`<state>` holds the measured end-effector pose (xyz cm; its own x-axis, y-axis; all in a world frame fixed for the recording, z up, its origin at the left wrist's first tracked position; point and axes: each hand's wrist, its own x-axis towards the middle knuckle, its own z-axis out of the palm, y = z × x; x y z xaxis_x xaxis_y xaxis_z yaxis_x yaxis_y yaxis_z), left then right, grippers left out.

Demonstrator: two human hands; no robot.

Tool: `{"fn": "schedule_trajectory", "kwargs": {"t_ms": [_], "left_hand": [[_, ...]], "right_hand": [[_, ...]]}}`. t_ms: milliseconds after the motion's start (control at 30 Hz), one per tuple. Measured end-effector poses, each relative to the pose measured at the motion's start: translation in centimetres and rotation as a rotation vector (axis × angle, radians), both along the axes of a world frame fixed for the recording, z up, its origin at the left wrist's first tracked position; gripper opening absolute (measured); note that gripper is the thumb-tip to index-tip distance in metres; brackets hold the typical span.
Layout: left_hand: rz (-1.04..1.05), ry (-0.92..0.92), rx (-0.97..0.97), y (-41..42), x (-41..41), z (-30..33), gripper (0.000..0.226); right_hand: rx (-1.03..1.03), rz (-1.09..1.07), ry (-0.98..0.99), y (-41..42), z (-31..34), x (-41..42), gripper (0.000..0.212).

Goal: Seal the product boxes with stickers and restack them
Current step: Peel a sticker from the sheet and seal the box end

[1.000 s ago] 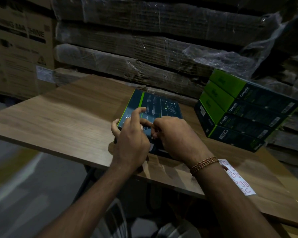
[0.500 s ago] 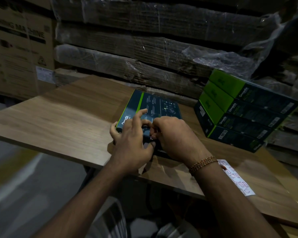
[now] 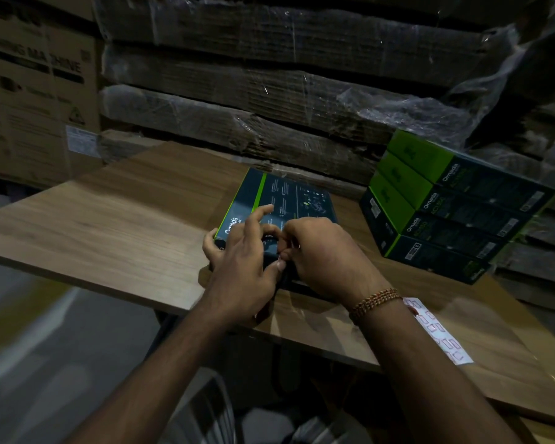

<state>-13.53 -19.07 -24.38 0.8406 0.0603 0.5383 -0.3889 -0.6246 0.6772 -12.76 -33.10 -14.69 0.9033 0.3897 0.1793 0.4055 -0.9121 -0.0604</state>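
Wooden table (image 3: 109, 219) stands before wrapped cartons (image 3: 269, 100). Product box (image 3: 285, 200) lies flat on the table; left hand (image 3: 244, 251) grasps its near edge, right hand (image 3: 321, 254) pinches there, fingers curled.

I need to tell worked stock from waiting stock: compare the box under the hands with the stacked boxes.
The box under the hands lies flat and alone on the table; the stacked boxes sit piled at the right. The left hand and right hand work at its near edge; nothing touches the stack. Both carry dark packaging with green accents and Omada lettering.
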Motion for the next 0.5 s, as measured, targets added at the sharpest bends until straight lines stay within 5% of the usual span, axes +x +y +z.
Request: {"fn": "schedule_trajectory", "kwargs": {"t_ms": [500], "left_hand": [[0.046, -0.005, 0.002, -0.26, 0.04, -0.07, 0.087]], "right_hand": [[0.107, -0.009, 0.102, -0.14, 0.41, 0.93, 0.025]]}}
